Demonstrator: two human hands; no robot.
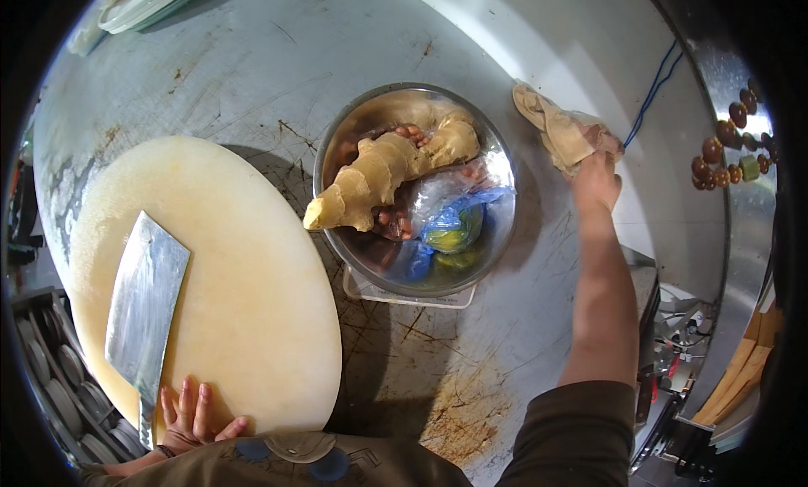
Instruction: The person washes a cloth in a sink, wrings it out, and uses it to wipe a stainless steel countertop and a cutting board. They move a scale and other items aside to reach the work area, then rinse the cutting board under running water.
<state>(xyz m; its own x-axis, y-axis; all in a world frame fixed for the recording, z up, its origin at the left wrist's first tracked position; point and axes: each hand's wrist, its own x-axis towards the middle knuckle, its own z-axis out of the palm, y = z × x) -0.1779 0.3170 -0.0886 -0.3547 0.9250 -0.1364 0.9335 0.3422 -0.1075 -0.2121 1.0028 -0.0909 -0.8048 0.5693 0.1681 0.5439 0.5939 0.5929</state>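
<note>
My right hand (596, 182) grips a crumpled tan cloth (562, 133) at the far right of the metal worktop. On a round, pale cutting board (252, 285), my left hand (196, 417) rests flat with its fingers apart. A cleaver (145, 304) lies on the board, its handle beside that hand. Between my hands stands a steel bowl (505, 247). A large ginger root (379, 177) lies across it, poking over the left rim. Under the root are reddish nuts or beans (394, 222), clear plastic and a blue plastic bag (454, 215) around something green.
Below the bowl is a white flat device (410, 296), probably a scale. Stacked dishes (151, 7) stand at the top left, and more dishes (57, 379) fill a rack lower left. Brown beads (726, 152) hang at right, near a blue cord (650, 95) and the worktop's edge.
</note>
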